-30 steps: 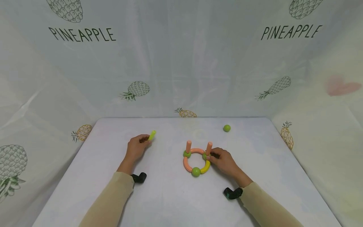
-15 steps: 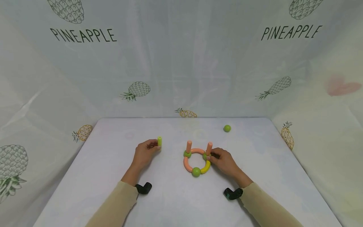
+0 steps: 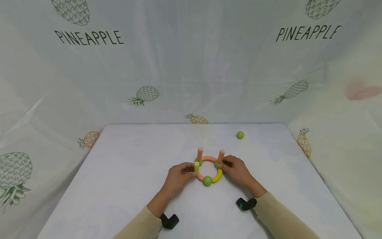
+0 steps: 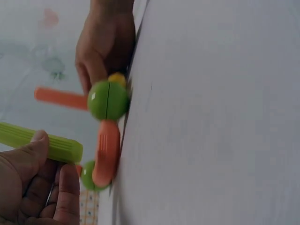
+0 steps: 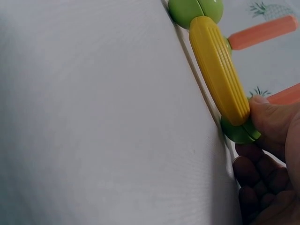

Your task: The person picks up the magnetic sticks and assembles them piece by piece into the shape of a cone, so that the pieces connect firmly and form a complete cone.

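A ring of curved orange rods and one curved yellow rod [image 5: 218,70], joined by green balls, lies on the table. Two orange sticks [image 3: 200,154] rise from its two far balls. My left hand [image 3: 178,179] pinches a lime-green ribbed stick [image 4: 61,147] between thumb and fingers, held upright at the ring's left side. In the head view it overlaps the left orange curved rod [image 4: 108,152]. My right hand [image 3: 237,170] pinches the right far green ball [image 5: 239,131], at the foot of the right orange stick [image 3: 221,156]. The near green ball [image 3: 207,181] faces me.
A loose green ball [image 3: 240,135] sits near the table's back right. The pale table [image 3: 134,146] meets a hanging pineapple-print cloth [image 3: 191,66] at its far edge; more cloth hangs along both sides.
My left hand has moved right and toward me, carrying the lime-green stick from the left of the table up to the ring. My right hand stays on the ball.
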`<move>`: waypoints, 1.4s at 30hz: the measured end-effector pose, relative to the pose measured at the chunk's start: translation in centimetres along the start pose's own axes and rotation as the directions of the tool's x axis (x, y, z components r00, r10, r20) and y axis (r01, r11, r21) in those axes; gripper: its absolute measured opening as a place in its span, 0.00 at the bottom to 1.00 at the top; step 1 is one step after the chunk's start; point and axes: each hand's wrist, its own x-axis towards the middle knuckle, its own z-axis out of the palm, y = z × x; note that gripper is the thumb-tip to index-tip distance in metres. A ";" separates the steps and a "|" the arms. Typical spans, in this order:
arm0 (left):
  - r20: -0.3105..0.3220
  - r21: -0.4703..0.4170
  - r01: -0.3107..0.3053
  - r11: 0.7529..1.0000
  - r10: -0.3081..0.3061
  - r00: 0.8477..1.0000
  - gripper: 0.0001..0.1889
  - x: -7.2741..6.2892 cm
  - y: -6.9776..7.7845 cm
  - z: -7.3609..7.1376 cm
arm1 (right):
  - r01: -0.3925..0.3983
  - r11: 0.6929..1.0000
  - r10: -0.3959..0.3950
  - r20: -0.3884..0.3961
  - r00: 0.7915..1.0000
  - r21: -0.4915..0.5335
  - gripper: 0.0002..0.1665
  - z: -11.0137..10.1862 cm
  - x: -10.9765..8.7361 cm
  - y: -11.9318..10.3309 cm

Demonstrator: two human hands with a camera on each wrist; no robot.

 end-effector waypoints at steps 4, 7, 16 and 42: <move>0.033 -0.043 -0.014 0.999 0.016 0.999 0.16 -0.1 0.7 1.6 | 0.000 1.000 0.000 0.001 1.000 -0.004 0.14 0.0 0.1 0.0; 0.040 -0.053 -0.019 0.998 0.022 0.999 0.15 -0.1 1.2 2.5 | 0.006 1.000 -0.006 0.004 1.000 0.005 0.14 0.0 0.1 0.0; 0.044 0.080 -0.065 0.995 0.061 0.997 0.16 -0.6 1.2 4.3 | 0.005 1.000 -0.005 0.006 1.000 0.006 0.15 -0.1 0.0 -0.1; -0.009 0.405 -0.064 0.912 0.073 0.997 0.21 0.2 -0.6 0.8 | -0.009 1.000 0.009 -0.002 1.000 0.020 0.18 1.2 -0.3 -1.0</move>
